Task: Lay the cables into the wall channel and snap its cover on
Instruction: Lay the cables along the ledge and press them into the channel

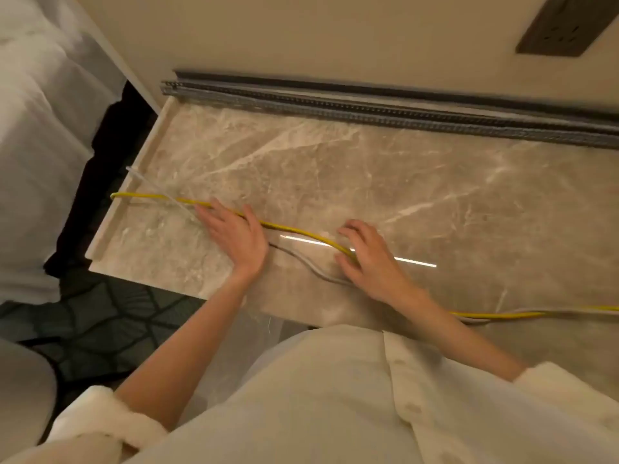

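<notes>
A yellow cable point(294, 231) and a thin white cable point(315, 267) lie across the marble counter point(368, 169). My left hand point(236, 234) rests flat over both cables, fingers spread. My right hand point(368, 259) curls its fingers over the yellow cable; whether it grips it is unclear. The grey slotted wall channel point(368, 107) runs along the back of the counter at the foot of the wall, uncovered, with no cable in it. A darker strip point(368, 90) lies right behind it against the wall. The white cable's end point(144, 177) sticks out near the counter's left edge.
A dark socket plate point(556, 28) is on the wall at the upper right. White bedding point(40, 145) fills the left side, beyond a dark gap. Patterned carpet point(100, 316) lies below the counter's front edge. Both cables run off to the right point(569, 309).
</notes>
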Available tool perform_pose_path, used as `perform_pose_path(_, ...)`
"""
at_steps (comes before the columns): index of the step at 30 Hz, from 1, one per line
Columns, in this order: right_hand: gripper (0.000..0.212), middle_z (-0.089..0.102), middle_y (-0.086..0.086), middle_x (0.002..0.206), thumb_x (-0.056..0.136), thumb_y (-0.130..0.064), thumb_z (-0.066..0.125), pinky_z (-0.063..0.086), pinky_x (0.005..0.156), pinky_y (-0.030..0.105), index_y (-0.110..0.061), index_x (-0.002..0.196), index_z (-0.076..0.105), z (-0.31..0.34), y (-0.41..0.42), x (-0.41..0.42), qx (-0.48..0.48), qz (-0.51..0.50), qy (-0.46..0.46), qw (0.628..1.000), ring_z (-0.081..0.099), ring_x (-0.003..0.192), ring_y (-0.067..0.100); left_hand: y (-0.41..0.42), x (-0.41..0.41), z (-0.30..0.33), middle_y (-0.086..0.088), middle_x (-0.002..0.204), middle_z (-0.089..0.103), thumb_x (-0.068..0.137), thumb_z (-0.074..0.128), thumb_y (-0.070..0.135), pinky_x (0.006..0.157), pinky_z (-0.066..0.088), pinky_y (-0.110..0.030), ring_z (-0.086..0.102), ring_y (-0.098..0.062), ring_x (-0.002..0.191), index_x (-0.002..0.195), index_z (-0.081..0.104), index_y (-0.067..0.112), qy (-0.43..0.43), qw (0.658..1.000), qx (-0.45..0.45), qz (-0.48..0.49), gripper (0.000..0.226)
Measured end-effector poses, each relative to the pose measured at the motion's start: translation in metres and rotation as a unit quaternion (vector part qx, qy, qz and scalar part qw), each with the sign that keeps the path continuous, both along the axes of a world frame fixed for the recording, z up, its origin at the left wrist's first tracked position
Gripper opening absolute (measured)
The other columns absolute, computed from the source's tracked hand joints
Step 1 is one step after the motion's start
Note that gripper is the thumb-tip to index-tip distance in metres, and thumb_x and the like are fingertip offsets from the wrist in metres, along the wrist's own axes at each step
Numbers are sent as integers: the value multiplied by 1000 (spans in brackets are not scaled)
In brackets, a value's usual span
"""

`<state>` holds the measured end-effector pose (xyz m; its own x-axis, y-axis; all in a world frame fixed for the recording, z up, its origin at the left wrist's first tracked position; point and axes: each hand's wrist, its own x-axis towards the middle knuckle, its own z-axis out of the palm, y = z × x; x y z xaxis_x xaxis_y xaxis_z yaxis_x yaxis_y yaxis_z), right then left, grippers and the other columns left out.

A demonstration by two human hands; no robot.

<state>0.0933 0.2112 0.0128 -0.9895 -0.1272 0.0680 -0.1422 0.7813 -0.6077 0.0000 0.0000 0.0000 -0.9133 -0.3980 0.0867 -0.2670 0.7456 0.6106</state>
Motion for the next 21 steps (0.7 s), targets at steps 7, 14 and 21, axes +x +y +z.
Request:
perform_pose_path(7,60,54,15,115,74,-40,66,44,89,39,-5,121,53,-8,-56,-24,66,49,36,996,52,103,31,-41,-39,14,-30,152,-2,96,41,24,116,11,-37,5,-38,143,142,-1,-10,43,982,110,149,71)
perform_pose_path(14,23,57,11,89,84,-26,63,46,66,37,-7,98,62,-18,-72,-42,144,34,108,983,54,80,28,-80,-96,21,-24,147,21,100,33,22,95,35,-31,38,-34,127,142,4,-7,35,939,227,257,59)
perform_pose_path(21,12,56,13,84,79,-11,68,45,60,38,-8,87,59,-17,-67,-93,201,-24,72,977,55,75,32,-116,-163,20,-17,120,54,92,35,4,75,57,-35,66,-26,86,134,28,-4,34,909,315,270,43)
